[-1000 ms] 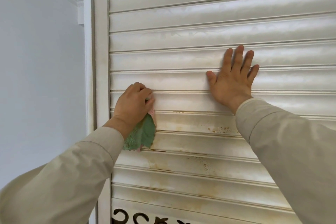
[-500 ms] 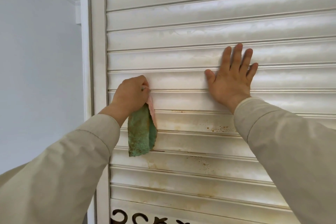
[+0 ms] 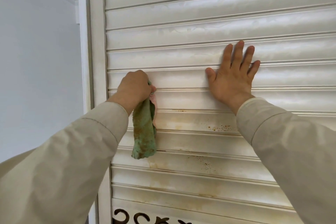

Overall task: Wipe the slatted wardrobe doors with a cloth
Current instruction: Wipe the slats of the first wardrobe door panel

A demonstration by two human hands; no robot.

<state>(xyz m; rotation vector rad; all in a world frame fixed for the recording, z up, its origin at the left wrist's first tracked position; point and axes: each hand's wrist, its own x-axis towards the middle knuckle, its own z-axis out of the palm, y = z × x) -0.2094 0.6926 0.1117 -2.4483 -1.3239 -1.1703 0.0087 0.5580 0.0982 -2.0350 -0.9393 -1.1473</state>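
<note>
Your left hand (image 3: 134, 88) is fisted round the green cloth (image 3: 144, 132), fingers curled and hidden against the slatted door (image 3: 181, 23); the cloth's stained tail hangs toward six o'clock (a pink layer peeks out by your knuckles). At three o'clock from it, your right hand (image 3: 231, 76) lies flat on the slats, fingers straight and spread. Brown specks (image 3: 221, 128) mark the slat below. Dark scrollwork (image 3: 141, 219) is cut off at the bottom edge.
</note>
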